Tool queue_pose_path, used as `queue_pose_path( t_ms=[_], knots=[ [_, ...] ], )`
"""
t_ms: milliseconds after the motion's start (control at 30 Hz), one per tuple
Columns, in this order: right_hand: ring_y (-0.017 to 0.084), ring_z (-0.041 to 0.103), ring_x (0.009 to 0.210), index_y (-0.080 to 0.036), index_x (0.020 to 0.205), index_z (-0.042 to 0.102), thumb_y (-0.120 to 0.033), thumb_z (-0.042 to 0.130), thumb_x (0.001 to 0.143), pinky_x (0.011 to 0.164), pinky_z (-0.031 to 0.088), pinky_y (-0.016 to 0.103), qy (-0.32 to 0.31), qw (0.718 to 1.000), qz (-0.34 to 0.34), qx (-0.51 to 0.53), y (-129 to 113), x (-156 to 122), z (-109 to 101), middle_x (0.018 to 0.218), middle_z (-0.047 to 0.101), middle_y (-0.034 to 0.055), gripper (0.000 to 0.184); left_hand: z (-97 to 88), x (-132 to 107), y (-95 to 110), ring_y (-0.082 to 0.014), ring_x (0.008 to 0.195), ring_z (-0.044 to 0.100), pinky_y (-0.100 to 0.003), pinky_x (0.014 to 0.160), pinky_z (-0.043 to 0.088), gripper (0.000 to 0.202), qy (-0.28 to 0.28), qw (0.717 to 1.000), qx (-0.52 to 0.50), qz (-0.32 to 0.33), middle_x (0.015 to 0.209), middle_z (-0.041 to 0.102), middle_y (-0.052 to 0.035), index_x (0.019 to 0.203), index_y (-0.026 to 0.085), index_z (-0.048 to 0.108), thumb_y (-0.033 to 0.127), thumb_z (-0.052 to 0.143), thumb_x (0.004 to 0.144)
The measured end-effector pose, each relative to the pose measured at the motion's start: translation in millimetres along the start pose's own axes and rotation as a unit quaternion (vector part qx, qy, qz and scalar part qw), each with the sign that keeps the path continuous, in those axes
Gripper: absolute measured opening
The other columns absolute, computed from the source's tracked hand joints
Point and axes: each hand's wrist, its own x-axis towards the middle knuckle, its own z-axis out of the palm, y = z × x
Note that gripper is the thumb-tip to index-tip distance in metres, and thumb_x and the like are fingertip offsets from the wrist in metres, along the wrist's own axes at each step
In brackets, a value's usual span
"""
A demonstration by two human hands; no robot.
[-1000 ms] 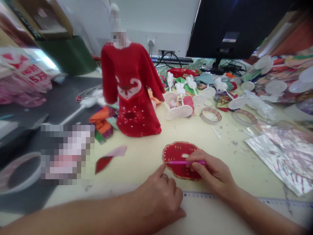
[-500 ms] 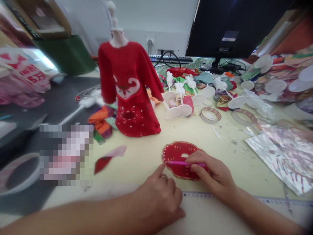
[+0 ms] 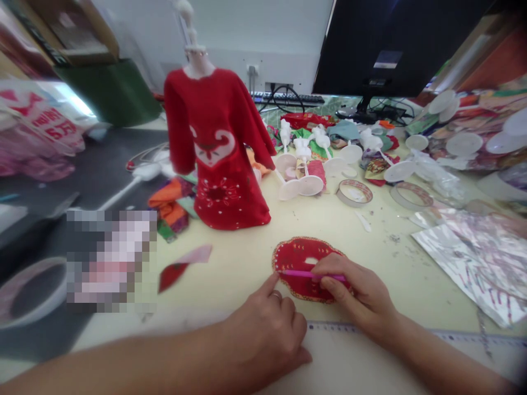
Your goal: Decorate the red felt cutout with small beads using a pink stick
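Note:
A scallop-edged red fabric piece [image 3: 304, 249] with a patterned trim lies flat on the table. My right hand [image 3: 362, 291] is closed around a slim pink pen [image 3: 302, 274], held almost level over the fabric. The pen's tip points left, at the trim. My left hand [image 3: 274, 326], with a ring on one finger, reaches its index finger to the fabric's left edge, close to the pen tip. Its other fingers are loosely curled and hold nothing visible. Part of the fabric is hidden under my right hand.
Behind stands a small dress form in a red dress [image 3: 218, 137]. Left of the fabric lies a red and pink scrap [image 3: 181, 269]. A ruler strip [image 3: 329, 327] runs beneath my wrists. Tape rolls [image 3: 354, 193], white doll stands [image 3: 310, 185] and a silvery plastic bag [image 3: 465, 263] lie right.

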Motion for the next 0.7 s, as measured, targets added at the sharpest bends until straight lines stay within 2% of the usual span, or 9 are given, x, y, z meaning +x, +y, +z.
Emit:
queue_pose_path(
  t_ms=[367, 700],
  knots=[
    [0.013, 0.061, 0.081, -0.022, 0.100, 0.056, -0.012, 0.047, 0.088, 0.072, 0.050, 0.025, 0.000, 1.000, 0.003, 0.002, -0.3, -0.1, 0.1, 0.088, 0.065, 0.0016, 0.017, -1.5, -0.3, 4.0, -0.0176, 0.050, 0.052, -0.048, 0.088, 0.043, 0.037, 0.009, 1.000, 0.023, -0.014, 0.055, 0.057, -0.0014, 0.066, 0.017, 0.053, 0.051, 0.064, 0.073],
    [0.014, 0.062, 0.078, -0.022, 0.099, 0.057, -0.013, 0.047, 0.088, 0.068, 0.052, 0.026, 0.008, 1.000, 0.004, 0.005, -1.5, 0.5, -0.5, 0.087, 0.066, 0.0029, 0.017, -1.8, -0.6, 2.9, -0.0176, 0.052, 0.055, -0.050, 0.087, 0.043, 0.036, -0.011, 1.000, 0.024, -0.008, 0.057, 0.058, -0.0022, 0.069, 0.016, 0.052, 0.050, 0.060, 0.078]
  ],
)
